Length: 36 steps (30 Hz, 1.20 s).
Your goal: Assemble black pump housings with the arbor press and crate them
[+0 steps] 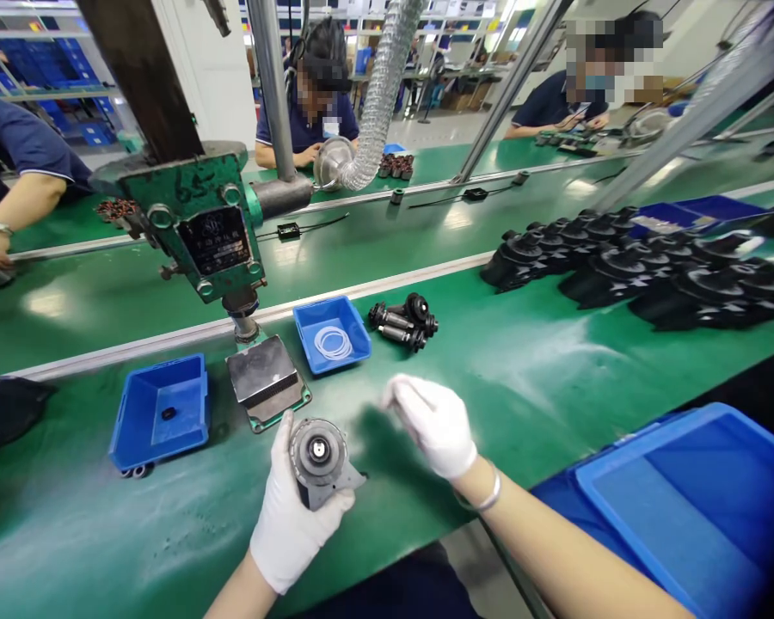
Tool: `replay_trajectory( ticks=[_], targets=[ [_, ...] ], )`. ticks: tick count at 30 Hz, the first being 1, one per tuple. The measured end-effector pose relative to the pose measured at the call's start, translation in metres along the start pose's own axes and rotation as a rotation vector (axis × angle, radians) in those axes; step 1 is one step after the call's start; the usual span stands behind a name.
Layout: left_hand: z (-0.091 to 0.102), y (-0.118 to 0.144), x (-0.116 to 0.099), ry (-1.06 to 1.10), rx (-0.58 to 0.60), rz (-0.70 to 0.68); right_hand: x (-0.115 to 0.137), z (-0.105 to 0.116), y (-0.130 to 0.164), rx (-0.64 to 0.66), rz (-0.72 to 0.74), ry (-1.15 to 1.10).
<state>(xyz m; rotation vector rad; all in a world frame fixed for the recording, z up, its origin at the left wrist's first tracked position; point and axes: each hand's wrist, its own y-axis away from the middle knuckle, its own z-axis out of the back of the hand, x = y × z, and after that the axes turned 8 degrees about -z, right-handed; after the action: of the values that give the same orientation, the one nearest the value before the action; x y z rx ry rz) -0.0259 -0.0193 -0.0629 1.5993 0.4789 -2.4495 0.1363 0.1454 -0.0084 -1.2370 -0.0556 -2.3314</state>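
Note:
My left hand (290, 524), in a white glove, grips a dark grey round housing (321, 468) with stepped rings, a bright centre and a pointed flange. It is held just above the green bench, in front of the press's metal base block (266, 371). My right hand (433, 423), also gloved, hovers to the right of the housing, apart from it. Its fingers are drawn together and slightly blurred; whether anything small is between them is hidden. Beyond it lie several black shafts with round ends (403, 322). A blue bin (328, 361) holds thin white rings (333, 343).
A green arbor press (216, 232) stands at left, beside a blue bin (197, 421) with a small black ring. Black housings (625, 271) crowd the right, and a large blue crate (671, 516) sits near right. Co-workers sit across the bench and at left.

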Motion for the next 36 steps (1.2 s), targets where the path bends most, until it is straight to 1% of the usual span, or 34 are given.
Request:
replay_trajectory(
  ticks=[2,5,7,9,12,15,21,24,27,33,36],
  targets=[
    [-0.002,0.001,0.005,0.009,-0.022,-0.022,0.006,0.004,-0.032,0.044,0.099,0.311],
    [-0.005,0.002,0.011,0.050,-0.047,-0.044,0.021,-0.007,-0.082,0.212,0.269,0.723],
    [-0.006,0.003,0.015,0.086,-0.046,-0.047,0.028,-0.019,-0.106,0.343,0.319,0.882],
    [-0.006,0.004,0.017,0.114,-0.036,-0.043,0.033,-0.031,-0.122,0.443,0.329,0.948],
    [-0.006,0.005,0.017,0.131,-0.030,-0.035,0.035,-0.041,-0.133,0.525,0.330,0.955],
    [-0.006,0.004,0.016,0.130,-0.028,-0.031,0.035,-0.038,-0.139,0.554,0.323,0.923],
    [-0.005,0.002,0.016,0.145,-0.016,-0.035,0.025,-0.018,-0.145,0.531,0.269,0.791],
    [-0.003,0.002,0.015,0.154,-0.015,-0.033,0.021,-0.011,-0.143,0.490,0.229,0.750],
    [-0.001,0.001,0.014,0.147,0.000,-0.040,0.020,-0.010,-0.137,0.462,0.204,0.736],
    [-0.001,0.000,0.017,0.093,-0.029,-0.087,0.020,-0.017,-0.131,0.489,0.172,0.716],
    [0.001,0.002,0.018,0.079,-0.020,-0.094,0.025,-0.008,-0.137,0.436,0.157,0.680]
  ],
)
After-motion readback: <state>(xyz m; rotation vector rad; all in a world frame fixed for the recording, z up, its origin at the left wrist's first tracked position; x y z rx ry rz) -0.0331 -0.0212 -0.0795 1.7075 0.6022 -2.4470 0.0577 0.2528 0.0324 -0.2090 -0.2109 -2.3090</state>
